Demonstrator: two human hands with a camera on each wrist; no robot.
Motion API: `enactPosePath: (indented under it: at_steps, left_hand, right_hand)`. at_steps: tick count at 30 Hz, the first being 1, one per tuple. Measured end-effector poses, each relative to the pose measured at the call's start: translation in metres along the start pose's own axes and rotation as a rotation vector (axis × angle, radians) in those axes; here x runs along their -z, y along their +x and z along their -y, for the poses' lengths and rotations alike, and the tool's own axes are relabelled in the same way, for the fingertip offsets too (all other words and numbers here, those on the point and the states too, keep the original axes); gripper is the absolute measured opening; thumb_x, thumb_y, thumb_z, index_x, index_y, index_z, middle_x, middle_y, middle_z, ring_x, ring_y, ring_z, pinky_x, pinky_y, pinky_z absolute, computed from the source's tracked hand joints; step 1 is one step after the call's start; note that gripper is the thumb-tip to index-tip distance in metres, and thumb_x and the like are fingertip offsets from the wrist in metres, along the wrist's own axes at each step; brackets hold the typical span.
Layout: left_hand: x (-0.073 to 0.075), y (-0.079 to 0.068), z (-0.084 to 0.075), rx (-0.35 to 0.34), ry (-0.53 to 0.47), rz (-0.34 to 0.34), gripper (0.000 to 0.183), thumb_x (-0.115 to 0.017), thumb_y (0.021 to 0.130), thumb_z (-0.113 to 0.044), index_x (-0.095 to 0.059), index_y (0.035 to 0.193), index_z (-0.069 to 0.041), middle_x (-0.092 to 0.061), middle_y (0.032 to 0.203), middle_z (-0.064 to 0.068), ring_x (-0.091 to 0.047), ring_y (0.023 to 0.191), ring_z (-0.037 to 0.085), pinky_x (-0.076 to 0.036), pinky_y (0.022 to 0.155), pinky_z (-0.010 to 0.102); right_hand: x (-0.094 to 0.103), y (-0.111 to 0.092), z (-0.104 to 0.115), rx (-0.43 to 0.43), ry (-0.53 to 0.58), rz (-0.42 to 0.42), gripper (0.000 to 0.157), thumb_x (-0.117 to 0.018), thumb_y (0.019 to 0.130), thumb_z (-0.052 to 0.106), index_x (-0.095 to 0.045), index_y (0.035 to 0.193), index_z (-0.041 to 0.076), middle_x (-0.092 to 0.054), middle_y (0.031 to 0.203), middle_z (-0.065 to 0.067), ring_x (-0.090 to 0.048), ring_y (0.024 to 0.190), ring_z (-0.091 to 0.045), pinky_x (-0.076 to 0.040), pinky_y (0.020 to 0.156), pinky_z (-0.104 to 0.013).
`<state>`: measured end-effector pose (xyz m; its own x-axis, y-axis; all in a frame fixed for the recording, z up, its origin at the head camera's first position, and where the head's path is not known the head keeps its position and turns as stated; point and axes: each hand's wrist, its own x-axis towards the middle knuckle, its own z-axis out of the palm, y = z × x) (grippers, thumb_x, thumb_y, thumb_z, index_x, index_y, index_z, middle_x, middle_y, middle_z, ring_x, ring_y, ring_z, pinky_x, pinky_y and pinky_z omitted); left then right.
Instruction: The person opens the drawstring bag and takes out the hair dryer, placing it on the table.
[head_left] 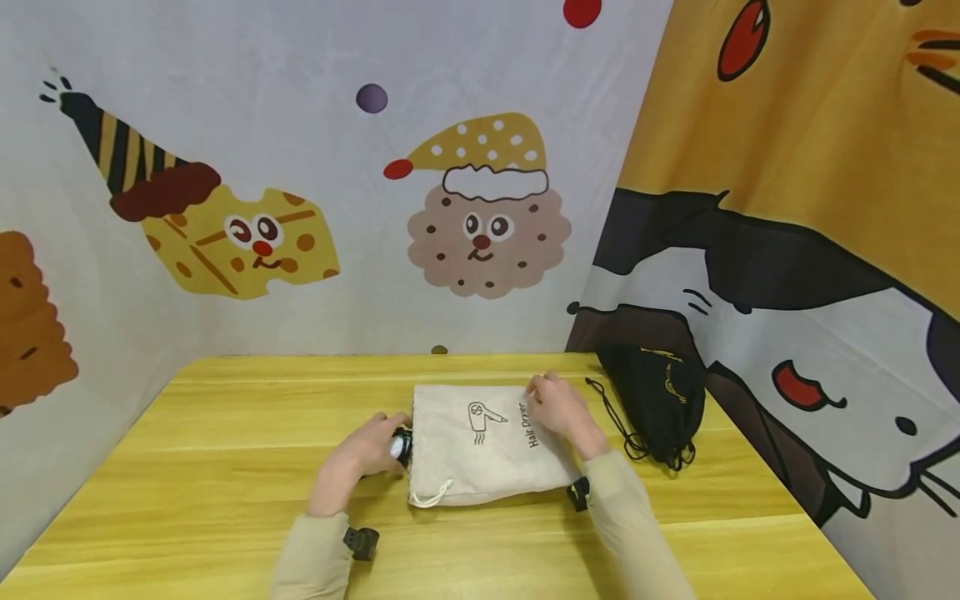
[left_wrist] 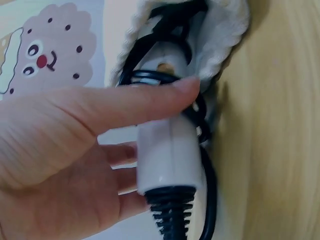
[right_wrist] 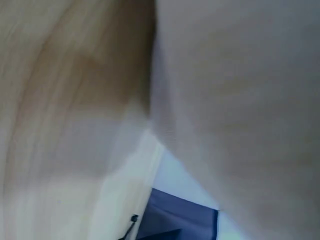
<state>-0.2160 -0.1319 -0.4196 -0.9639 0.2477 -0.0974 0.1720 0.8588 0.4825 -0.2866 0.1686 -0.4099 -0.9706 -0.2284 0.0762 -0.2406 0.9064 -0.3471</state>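
A pale cloth drawstring bag [head_left: 465, 467], printed with a hair dryer picture and the words "Hair Dryer", lies on the table. From its mouth, on the left, sticks the white handle of a hair dryer [left_wrist: 167, 155] with black cord [left_wrist: 162, 30] looped around it. My left hand [head_left: 371, 448] grips this handle, thumb across the cord in the left wrist view. The dryer's other end is hidden inside the bag. At the bag's far right corner my right hand [head_left: 558, 408] pinches the cloth with curled fingers; the right wrist view shows mostly blurred bag fabric [right_wrist: 240, 110].
A black drawstring pouch [head_left: 652, 408] with yellow print leans against the curtain at the table's right edge, its cord trailing on the wood. The bag's white drawstring [head_left: 432, 497] hangs at the near left corner. A cartoon-printed cloth [head_left: 300, 325] stands behind the wooden table [head_left: 225, 500].
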Motion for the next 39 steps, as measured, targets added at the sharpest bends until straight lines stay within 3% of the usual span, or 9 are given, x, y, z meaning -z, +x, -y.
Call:
enactPosePath:
  at_steps: [3, 11, 18, 26, 39]
  left_hand:
    - [-0.003, 0.002, -0.001, 0.012, 0.013, -0.005, 0.070, -0.083, 0.067, -0.010, -0.053, 0.130, -0.009, -0.051, 0.128, 0.025, -0.055, 0.113, 0.038, -0.047, 0.094, 0.054]
    - [-0.004, 0.002, -0.003, 0.022, 0.010, -0.011, 0.064, -0.080, 0.069, -0.009, -0.055, 0.128, -0.011, -0.054, 0.120, 0.024, -0.058, 0.103, 0.033, -0.050, 0.088, 0.052]
    - [-0.002, 0.002, -0.007, 0.021, 0.015, -0.033, 0.060, -0.079, 0.066, -0.005, -0.059, 0.122, -0.012, -0.055, 0.113, 0.023, -0.059, 0.092, 0.031, -0.052, 0.082, 0.052]
    - [0.002, -0.001, -0.007, 0.046, 0.029, -0.039, 0.058, -0.079, 0.066, -0.006, -0.060, 0.120, -0.013, -0.055, 0.112, 0.022, -0.060, 0.088, 0.031, -0.053, 0.079, 0.050]
    - [0.008, -0.007, 0.001, 0.068, 0.019, -0.043, 0.058, -0.079, 0.064, -0.004, -0.060, 0.118, -0.012, -0.055, 0.109, 0.023, -0.058, 0.085, 0.029, -0.053, 0.075, 0.049]
  right_hand:
    - [0.002, -0.005, 0.005, 0.027, -0.018, 0.052, 0.024, -0.061, 0.090, 0.014, -0.065, 0.112, 0.006, -0.063, 0.108, -0.012, -0.062, 0.095, -0.026, -0.054, 0.081, -0.041]
    - [-0.012, -0.010, 0.011, 0.116, -0.053, 0.118, 0.027, -0.057, 0.091, 0.005, -0.064, 0.117, 0.002, -0.065, 0.114, -0.017, -0.061, 0.108, -0.032, -0.048, 0.096, -0.046]
    - [-0.028, -0.012, 0.010, 0.108, -0.051, 0.208, 0.030, -0.054, 0.092, 0.004, -0.062, 0.121, 0.002, -0.062, 0.125, -0.015, -0.057, 0.117, -0.033, -0.044, 0.102, -0.046]
    - [-0.030, -0.013, 0.012, 0.088, -0.090, 0.219, 0.036, -0.054, 0.092, 0.007, -0.058, 0.128, 0.003, -0.052, 0.138, -0.017, -0.049, 0.127, -0.036, -0.040, 0.106, -0.049]
    - [-0.031, -0.014, 0.015, 0.064, -0.119, 0.191, 0.033, -0.055, 0.093, 0.010, -0.060, 0.125, 0.006, -0.051, 0.139, -0.016, -0.048, 0.128, -0.036, -0.041, 0.104, -0.053]
